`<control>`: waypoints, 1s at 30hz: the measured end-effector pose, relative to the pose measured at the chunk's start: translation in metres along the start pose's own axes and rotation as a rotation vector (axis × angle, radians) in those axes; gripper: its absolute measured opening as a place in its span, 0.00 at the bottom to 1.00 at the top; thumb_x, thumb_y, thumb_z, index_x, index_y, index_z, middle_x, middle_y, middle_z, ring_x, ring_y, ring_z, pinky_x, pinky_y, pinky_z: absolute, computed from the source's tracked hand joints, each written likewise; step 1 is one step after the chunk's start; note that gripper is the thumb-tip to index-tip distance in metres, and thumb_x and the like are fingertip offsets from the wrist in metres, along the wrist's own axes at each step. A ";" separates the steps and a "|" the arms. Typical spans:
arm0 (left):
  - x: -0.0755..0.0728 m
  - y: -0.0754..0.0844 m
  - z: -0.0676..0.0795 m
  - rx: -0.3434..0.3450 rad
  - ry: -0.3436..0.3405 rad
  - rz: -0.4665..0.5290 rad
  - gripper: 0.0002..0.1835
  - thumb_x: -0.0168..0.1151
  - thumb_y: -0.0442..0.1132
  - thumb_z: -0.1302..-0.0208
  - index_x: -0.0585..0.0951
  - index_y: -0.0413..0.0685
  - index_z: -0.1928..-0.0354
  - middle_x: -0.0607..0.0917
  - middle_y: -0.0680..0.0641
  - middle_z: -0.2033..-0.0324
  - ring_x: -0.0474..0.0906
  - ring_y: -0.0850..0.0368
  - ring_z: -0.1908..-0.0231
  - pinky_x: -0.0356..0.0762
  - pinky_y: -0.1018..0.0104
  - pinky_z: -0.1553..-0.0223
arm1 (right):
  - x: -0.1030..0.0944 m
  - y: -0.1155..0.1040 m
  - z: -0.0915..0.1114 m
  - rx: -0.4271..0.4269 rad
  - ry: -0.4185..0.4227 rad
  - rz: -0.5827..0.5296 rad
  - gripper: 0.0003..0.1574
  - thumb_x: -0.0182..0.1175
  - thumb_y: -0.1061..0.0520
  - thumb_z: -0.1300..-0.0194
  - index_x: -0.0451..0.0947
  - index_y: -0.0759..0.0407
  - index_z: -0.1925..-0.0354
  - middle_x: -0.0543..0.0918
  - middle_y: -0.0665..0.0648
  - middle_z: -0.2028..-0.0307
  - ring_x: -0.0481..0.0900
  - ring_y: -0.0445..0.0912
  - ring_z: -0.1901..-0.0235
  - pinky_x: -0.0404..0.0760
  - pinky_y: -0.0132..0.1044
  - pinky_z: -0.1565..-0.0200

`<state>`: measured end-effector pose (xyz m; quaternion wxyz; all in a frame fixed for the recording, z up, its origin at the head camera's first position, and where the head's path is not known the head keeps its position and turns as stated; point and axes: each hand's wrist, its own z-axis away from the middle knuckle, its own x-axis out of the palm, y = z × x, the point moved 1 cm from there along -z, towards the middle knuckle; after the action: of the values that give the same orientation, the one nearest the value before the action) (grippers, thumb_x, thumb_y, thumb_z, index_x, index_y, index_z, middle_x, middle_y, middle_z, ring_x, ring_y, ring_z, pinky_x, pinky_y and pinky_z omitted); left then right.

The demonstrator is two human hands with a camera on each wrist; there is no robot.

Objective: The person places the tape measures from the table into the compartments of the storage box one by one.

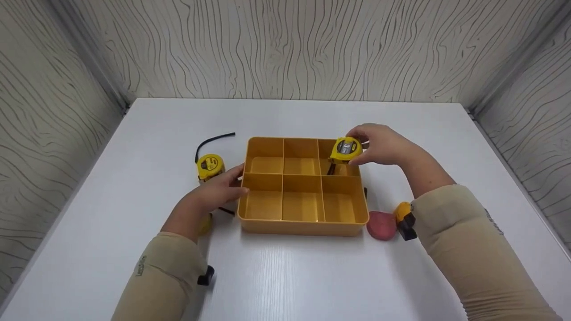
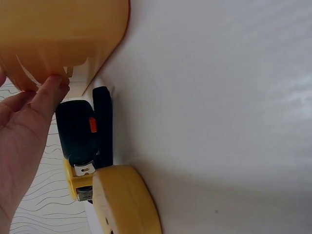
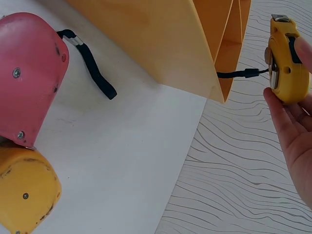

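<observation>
Over the back right compartment of an orange-yellow box (image 1: 303, 228) with several compartments, my right hand (image 1: 379, 143) pinches a yellow tape measure (image 1: 347, 149) between thumb and fingers. Its black strap (image 3: 239, 74) hangs down into that compartment. At the box's left side is my left hand (image 1: 218, 189), its fingertips touching the outer wall and its thumb tip at the rim. Beyond this hand lies a second yellow tape measure (image 1: 210, 165). Another yellow tape measure (image 2: 127, 200) sits partly hidden beneath the left forearm in the head view.
To the right of the box lie a red tape measure (image 1: 382, 225) with a black strap (image 3: 95, 73) and an orange-yellow tape measure (image 1: 403, 209), partly covered by the right sleeve. A black strap (image 1: 214, 141) curves across the white table (image 1: 285, 276) at the left. Wood-patterned panels (image 1: 294, 49) surround the table.
</observation>
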<state>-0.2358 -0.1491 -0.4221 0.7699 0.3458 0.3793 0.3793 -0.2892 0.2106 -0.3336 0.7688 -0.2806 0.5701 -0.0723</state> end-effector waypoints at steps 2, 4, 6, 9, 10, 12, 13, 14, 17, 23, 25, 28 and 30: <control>0.000 0.000 0.000 0.007 -0.005 0.011 0.38 0.61 0.45 0.41 0.54 0.77 0.33 0.62 0.62 0.36 0.59 0.59 0.37 0.60 0.54 0.38 | 0.003 0.001 -0.001 0.001 -0.007 0.006 0.37 0.72 0.54 0.55 0.71 0.56 0.46 0.75 0.55 0.51 0.71 0.52 0.47 0.74 0.48 0.48; 0.000 0.001 0.000 0.011 -0.008 0.016 0.38 0.61 0.44 0.40 0.54 0.77 0.33 0.62 0.63 0.37 0.60 0.59 0.38 0.61 0.55 0.38 | 0.007 0.002 -0.003 0.000 -0.015 0.014 0.38 0.73 0.54 0.55 0.71 0.56 0.45 0.74 0.56 0.50 0.71 0.53 0.47 0.74 0.48 0.47; 0.000 0.001 0.000 0.004 -0.005 0.018 0.38 0.61 0.44 0.40 0.55 0.78 0.33 0.63 0.64 0.37 0.60 0.60 0.38 0.61 0.55 0.38 | 0.010 0.005 -0.004 0.007 -0.024 0.023 0.39 0.73 0.54 0.56 0.70 0.57 0.45 0.74 0.56 0.49 0.71 0.53 0.46 0.74 0.48 0.47; 0.001 0.002 0.001 -0.002 0.000 0.008 0.38 0.61 0.44 0.41 0.54 0.78 0.33 0.63 0.63 0.37 0.59 0.59 0.37 0.59 0.53 0.37 | 0.014 0.009 -0.005 0.008 -0.034 0.042 0.40 0.73 0.53 0.56 0.70 0.58 0.44 0.74 0.57 0.49 0.71 0.53 0.47 0.73 0.49 0.47; 0.001 0.002 0.002 -0.004 0.001 0.003 0.38 0.61 0.45 0.41 0.54 0.78 0.33 0.62 0.63 0.37 0.58 0.59 0.37 0.59 0.53 0.37 | 0.015 0.010 -0.005 0.011 -0.038 0.042 0.40 0.73 0.53 0.55 0.70 0.58 0.44 0.74 0.58 0.49 0.71 0.53 0.47 0.73 0.49 0.47; 0.001 0.002 0.002 -0.005 0.002 -0.003 0.38 0.61 0.45 0.41 0.54 0.77 0.33 0.62 0.62 0.36 0.58 0.58 0.37 0.58 0.52 0.37 | 0.016 0.013 -0.005 0.014 -0.049 0.047 0.39 0.73 0.53 0.55 0.70 0.58 0.44 0.74 0.58 0.49 0.71 0.53 0.48 0.73 0.49 0.47; 0.000 0.002 0.002 -0.005 0.002 -0.006 0.38 0.61 0.45 0.41 0.54 0.77 0.33 0.62 0.62 0.36 0.58 0.58 0.37 0.58 0.52 0.37 | 0.016 0.015 -0.005 0.016 -0.056 0.046 0.39 0.72 0.53 0.55 0.70 0.58 0.45 0.74 0.58 0.49 0.71 0.53 0.49 0.73 0.49 0.47; 0.000 0.002 0.002 -0.006 0.003 -0.008 0.38 0.61 0.46 0.41 0.54 0.77 0.33 0.62 0.62 0.36 0.58 0.58 0.36 0.58 0.52 0.37 | 0.016 0.016 -0.005 0.019 -0.063 0.045 0.39 0.72 0.53 0.55 0.70 0.58 0.44 0.74 0.58 0.49 0.71 0.53 0.49 0.73 0.49 0.46; 0.000 0.002 0.002 0.000 0.003 -0.011 0.38 0.61 0.46 0.40 0.54 0.78 0.33 0.62 0.62 0.36 0.58 0.58 0.37 0.58 0.52 0.37 | 0.017 0.019 -0.005 0.025 -0.084 0.047 0.39 0.72 0.53 0.54 0.69 0.57 0.44 0.73 0.58 0.49 0.71 0.52 0.49 0.72 0.49 0.46; -0.001 0.001 0.001 0.007 -0.002 0.001 0.38 0.61 0.45 0.40 0.54 0.78 0.33 0.63 0.62 0.37 0.59 0.59 0.38 0.59 0.53 0.37 | 0.016 0.021 -0.005 0.031 -0.091 0.038 0.38 0.71 0.53 0.53 0.69 0.57 0.44 0.73 0.58 0.48 0.70 0.53 0.48 0.71 0.50 0.45; 0.000 0.001 0.001 0.004 0.000 0.004 0.38 0.61 0.45 0.40 0.54 0.78 0.33 0.63 0.62 0.37 0.59 0.59 0.38 0.59 0.53 0.37 | 0.017 0.022 -0.005 0.032 -0.091 0.017 0.38 0.71 0.54 0.53 0.69 0.57 0.44 0.73 0.58 0.47 0.69 0.54 0.46 0.71 0.51 0.45; 0.000 0.001 0.001 0.001 -0.001 0.005 0.38 0.61 0.45 0.40 0.54 0.79 0.33 0.63 0.62 0.37 0.59 0.59 0.37 0.59 0.53 0.37 | 0.019 0.026 -0.005 0.030 -0.089 -0.010 0.40 0.71 0.54 0.52 0.68 0.56 0.42 0.72 0.58 0.46 0.68 0.55 0.43 0.71 0.51 0.45; 0.000 0.001 0.000 0.013 -0.008 0.007 0.38 0.61 0.45 0.40 0.54 0.78 0.33 0.62 0.62 0.36 0.59 0.59 0.37 0.60 0.54 0.38 | 0.021 0.028 -0.005 0.030 -0.086 -0.024 0.41 0.71 0.55 0.52 0.67 0.56 0.40 0.71 0.58 0.44 0.66 0.56 0.42 0.71 0.50 0.45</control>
<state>-0.2360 -0.1486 -0.4210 0.7677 0.3538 0.3776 0.3781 -0.2927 0.2232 -0.3673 0.7958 -0.2788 0.5319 -0.0781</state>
